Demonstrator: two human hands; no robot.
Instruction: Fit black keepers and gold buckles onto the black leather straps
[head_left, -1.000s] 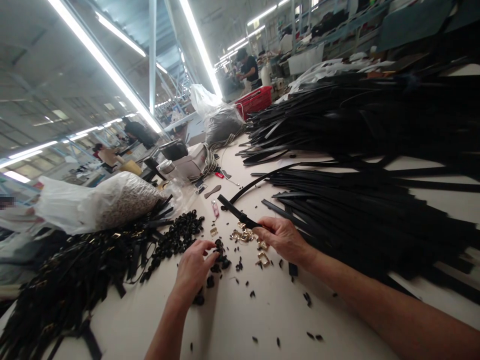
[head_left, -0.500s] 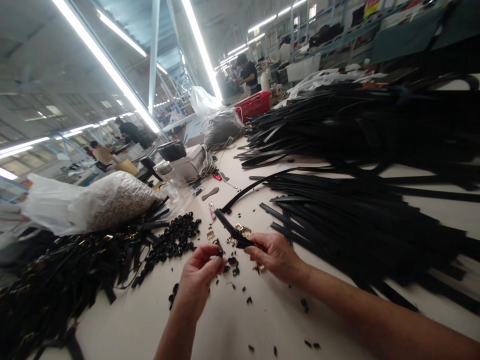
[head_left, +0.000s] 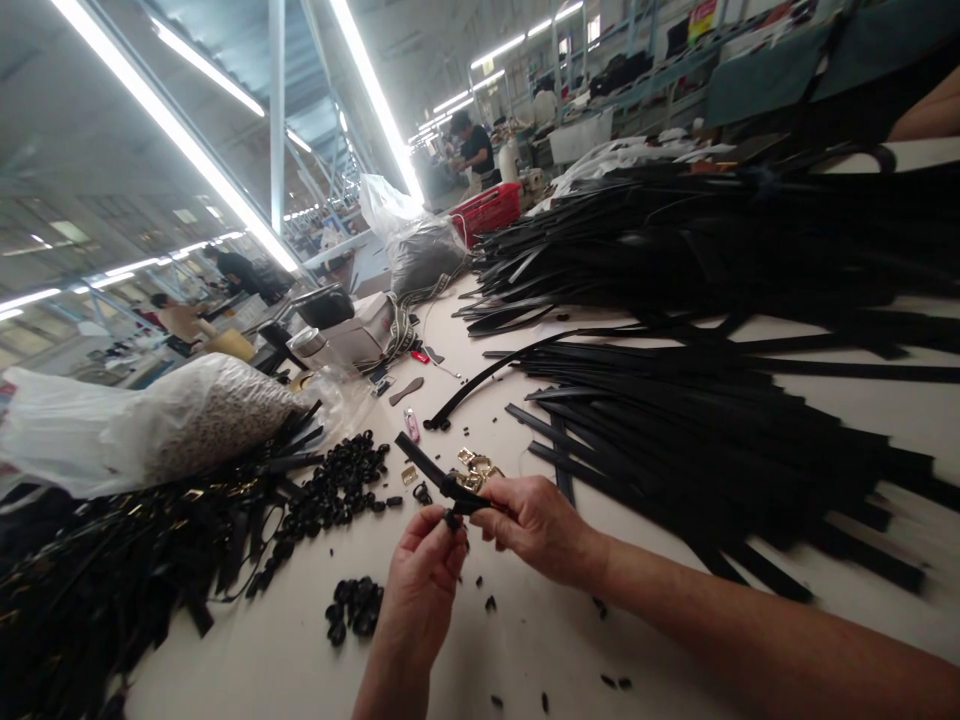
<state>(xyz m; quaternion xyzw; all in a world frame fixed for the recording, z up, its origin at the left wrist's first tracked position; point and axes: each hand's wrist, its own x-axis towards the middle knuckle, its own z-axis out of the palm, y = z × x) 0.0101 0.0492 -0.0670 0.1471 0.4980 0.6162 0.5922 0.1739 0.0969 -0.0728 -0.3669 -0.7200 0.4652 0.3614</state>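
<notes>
Right hand (head_left: 536, 518) closed round a black strap (head_left: 421, 460) beside gold buckles (head_left: 474, 468), left hand (head_left: 424, 575) pinching 1 small black piece (head_left: 451, 520) at the strap, in our head view. We judge the strap light, pliable and springy, best gripped near its end; the piece, easily dropped, wants 2 fingertips.

Factory workshop, seen from a cluttered desk (head_left: 247, 640). At near right and far right lie heaps of black strips (head_left: 697, 430); at left, a pile of small black loops (head_left: 349, 475) and a plastic bag (head_left: 217, 405) of small parts. Beyond stand a red basket (head_left: 487, 212) and further work surfaces with people at them, among them a person in a dark shirt (head_left: 474, 150). Overhead, long tube lights (head_left: 180, 135) run in rows into the distance of the hall.
</notes>
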